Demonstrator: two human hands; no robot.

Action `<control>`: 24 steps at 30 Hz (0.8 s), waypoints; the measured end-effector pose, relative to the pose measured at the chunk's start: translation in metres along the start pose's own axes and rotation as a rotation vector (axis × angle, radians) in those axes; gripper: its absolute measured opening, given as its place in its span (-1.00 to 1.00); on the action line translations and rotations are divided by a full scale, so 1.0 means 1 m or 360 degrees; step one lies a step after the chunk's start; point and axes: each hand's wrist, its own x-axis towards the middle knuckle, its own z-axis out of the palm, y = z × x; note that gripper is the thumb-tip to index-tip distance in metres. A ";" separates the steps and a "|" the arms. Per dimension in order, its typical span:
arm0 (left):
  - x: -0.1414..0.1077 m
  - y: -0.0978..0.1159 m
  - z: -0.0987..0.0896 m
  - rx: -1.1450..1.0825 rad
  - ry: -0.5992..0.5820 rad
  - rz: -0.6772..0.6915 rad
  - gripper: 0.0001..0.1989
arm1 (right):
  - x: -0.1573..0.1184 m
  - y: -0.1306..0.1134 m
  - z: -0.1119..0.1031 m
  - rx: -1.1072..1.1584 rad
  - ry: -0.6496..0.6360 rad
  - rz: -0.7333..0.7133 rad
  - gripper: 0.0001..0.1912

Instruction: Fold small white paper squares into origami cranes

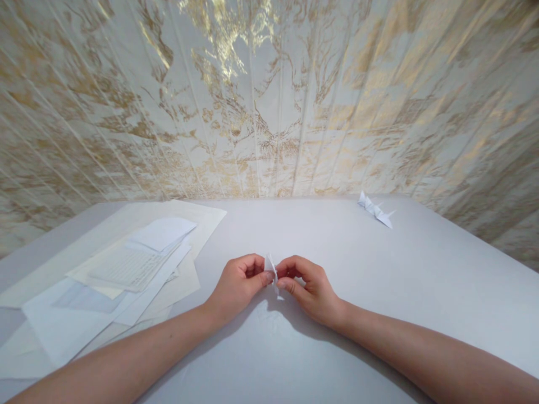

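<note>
Between my two hands, just above the middle of the table, is a small piece of folded white paper (270, 262). My left hand (241, 280) pinches its left side between thumb and fingers. From the other side, my right hand (309, 286) grips the paper's right edge with bent fingers and thumb. The paper stands roughly upright, with a narrow folded end pointing down toward the tabletop. Its finer folds are too small to make out, and my fingertips hide part of it.
A spread of loose papers (181, 207), some with printed lines, covers the table's left side. Several folded white paper figures (374, 210), which look like origami cranes, lie at the back right. Behind the white table (379, 269) rises a wall with gold patterns (273, 112).
</note>
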 end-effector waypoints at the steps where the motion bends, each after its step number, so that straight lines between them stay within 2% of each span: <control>1: 0.000 0.001 0.000 0.0008 -0.0017 -0.0006 -0.81 | 0.000 0.000 0.000 -0.0010 -0.0003 -0.0006 -0.82; 10: 0.003 -0.003 -0.002 -0.0121 -0.0047 -0.0009 -0.83 | 0.000 -0.001 -0.002 0.0008 -0.0117 0.0000 -0.89; 17: 0.001 -0.002 -0.003 0.0132 -0.0101 0.0035 -0.82 | -0.001 -0.002 0.000 -0.0028 -0.0058 -0.0024 -0.93; 20: 0.001 -0.001 -0.003 0.0118 -0.0174 0.0083 -0.79 | -0.001 -0.003 -0.001 -0.0050 -0.0029 -0.0021 -0.93; 24: 0.003 -0.001 -0.005 0.0012 -0.0160 0.0079 -0.79 | 0.000 -0.001 -0.001 0.0030 -0.0027 0.0043 -0.89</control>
